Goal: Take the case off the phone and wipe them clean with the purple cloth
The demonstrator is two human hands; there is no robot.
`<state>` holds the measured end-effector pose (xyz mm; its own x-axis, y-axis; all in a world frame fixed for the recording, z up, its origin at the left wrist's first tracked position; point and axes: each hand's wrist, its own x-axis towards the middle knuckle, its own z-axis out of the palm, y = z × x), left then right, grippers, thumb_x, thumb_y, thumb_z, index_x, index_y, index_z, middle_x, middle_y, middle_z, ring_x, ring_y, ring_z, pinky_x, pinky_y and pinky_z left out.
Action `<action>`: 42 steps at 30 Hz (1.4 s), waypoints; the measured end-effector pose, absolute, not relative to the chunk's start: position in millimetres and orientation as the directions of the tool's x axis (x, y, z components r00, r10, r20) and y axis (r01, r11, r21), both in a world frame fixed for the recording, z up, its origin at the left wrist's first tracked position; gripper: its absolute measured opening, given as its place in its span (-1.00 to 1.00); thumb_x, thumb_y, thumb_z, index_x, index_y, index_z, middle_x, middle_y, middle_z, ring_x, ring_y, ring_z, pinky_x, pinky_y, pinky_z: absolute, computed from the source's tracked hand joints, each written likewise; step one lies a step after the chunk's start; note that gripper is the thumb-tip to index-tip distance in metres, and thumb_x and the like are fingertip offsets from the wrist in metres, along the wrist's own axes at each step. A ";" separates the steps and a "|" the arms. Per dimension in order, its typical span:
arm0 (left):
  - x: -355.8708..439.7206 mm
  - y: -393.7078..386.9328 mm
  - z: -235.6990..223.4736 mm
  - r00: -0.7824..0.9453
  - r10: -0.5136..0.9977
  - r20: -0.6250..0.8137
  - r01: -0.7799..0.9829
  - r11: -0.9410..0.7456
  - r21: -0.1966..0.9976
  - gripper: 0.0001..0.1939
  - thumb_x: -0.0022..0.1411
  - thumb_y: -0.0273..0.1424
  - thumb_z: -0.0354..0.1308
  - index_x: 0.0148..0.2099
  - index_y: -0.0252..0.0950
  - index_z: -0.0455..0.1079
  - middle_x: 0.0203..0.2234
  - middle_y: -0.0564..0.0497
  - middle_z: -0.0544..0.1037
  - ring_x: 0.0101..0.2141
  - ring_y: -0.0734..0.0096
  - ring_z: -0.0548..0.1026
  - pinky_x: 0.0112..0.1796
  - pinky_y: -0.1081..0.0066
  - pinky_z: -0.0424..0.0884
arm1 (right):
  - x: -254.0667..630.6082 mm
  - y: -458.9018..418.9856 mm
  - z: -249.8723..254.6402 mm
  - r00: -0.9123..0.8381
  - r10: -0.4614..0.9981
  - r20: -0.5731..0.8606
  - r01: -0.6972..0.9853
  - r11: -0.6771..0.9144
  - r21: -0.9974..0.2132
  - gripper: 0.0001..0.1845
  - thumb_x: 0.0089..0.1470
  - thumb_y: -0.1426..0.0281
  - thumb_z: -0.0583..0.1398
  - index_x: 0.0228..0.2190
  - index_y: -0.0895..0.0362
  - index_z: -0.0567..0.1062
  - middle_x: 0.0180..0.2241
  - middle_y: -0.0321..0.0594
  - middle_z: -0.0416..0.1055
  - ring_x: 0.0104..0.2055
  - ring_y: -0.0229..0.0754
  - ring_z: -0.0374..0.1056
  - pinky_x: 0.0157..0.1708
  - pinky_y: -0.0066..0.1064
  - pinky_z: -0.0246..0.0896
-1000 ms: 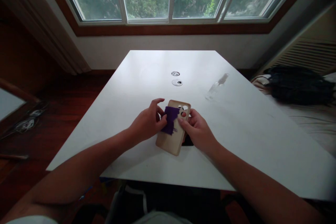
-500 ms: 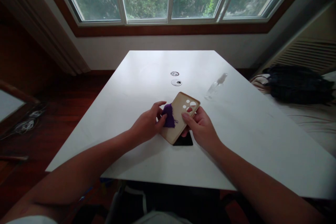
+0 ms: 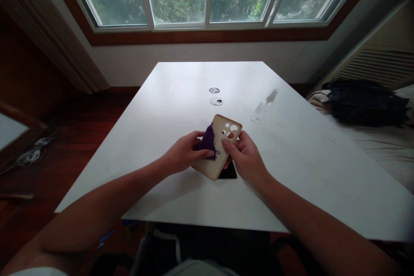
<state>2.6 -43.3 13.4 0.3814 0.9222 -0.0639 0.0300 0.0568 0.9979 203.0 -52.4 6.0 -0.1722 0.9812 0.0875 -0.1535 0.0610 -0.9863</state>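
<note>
Centrally, the beige phone case (image 3: 221, 157) sits aslant between the left hand (image 3: 183, 152), gripping purple cloth (image 3: 208, 139) against its face, and the right hand (image 3: 247, 155), clasping its edge beside 4 camera holes (image 3: 233, 128).

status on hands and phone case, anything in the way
Right hand gripping beige phone case. Left hand holding purple cloth against it. Black slab partly hidden by case; clear bottle apart, farther right.

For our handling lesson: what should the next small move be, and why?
Perhaps slide the purple cloth across the phone case toward the right hand: the left hand holds the cloth against one side, the right hand grips the opposite edge, and the surface between is bare.
</note>
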 end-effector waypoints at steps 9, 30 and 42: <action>-3.1 -43.6 22.7 0.464 0.855 -0.232 0.080 0.221 0.972 -0.57 0.17 -0.20 0.35 -0.01 -0.39 0.49 -0.15 -0.19 0.64 -0.21 0.16 0.63 -0.18 0.22 0.54 | 207.7 -44.9 11.1 0.003 0.994 0.106 -0.156 0.105 -0.982 -0.59 0.12 0.15 0.32 -0.21 0.03 0.23 -0.52 -0.46 0.44 -0.66 -0.27 0.36 -0.78 -0.49 0.31; 6.5 -53.7 23.9 0.329 0.902 0.279 0.671 -0.431 0.603 -0.61 0.46 -0.38 -0.11 0.23 -0.31 0.33 -0.02 -0.17 0.59 -0.10 0.17 0.58 -0.06 0.21 0.48 | 208.4 -56.7 13.8 -0.436 0.899 -0.044 -0.094 -0.094 -0.991 -0.58 0.19 0.12 0.26 -0.23 0.03 0.13 -0.62 -0.38 0.48 -0.70 -0.24 0.40 -0.78 -0.57 0.26; 0.9 -45.9 17.7 0.297 0.950 0.100 0.119 -0.141 0.983 -0.18 0.26 -0.19 0.29 0.41 -0.20 -0.04 0.24 -0.31 0.32 -0.08 0.18 0.57 -0.16 0.25 0.56 | 205.3 -54.0 12.8 -0.480 0.875 -0.058 -0.136 -0.139 -0.981 -0.60 0.18 0.13 0.29 -0.15 0.06 0.24 -0.55 -0.36 0.50 -0.72 -0.28 0.33 -0.77 -0.53 0.26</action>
<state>0.9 -45.9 17.7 0.2971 0.9496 0.1002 0.1193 -0.1410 0.9828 205.3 -54.0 12.8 -0.4803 0.8752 -0.0575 -0.1357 -0.1390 -0.9810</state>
